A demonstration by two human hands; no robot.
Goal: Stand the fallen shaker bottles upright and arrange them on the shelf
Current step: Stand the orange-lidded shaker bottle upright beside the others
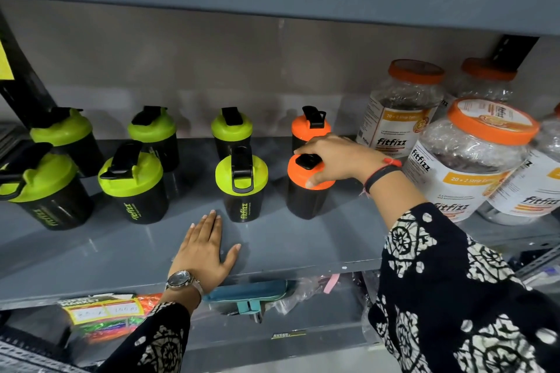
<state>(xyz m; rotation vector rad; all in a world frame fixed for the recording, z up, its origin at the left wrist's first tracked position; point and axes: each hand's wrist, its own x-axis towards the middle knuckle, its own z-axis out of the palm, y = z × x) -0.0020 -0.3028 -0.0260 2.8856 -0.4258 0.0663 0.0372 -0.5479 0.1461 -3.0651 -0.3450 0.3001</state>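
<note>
Right hand (pixel 339 160) grips the upright orange-lidded shaker's (pixel 306 191) lid; left hand (pixel 203 248) lies spread flat on the shelf (pixel 303 245)

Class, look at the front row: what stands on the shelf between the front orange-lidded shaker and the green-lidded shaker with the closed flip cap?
Nothing: in the head view, only bare grey shelf separates the front orange-lidded shaker and the green-lidded shaker.

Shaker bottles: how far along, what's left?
Done: all eight shakers stand upright in two rows, six green-lidded and two orange.
In hand: right hand grips the front orange shaker's lid; left hand rests flat on the shelf.
Left: letting go, perhaps evening the spacing.
</note>
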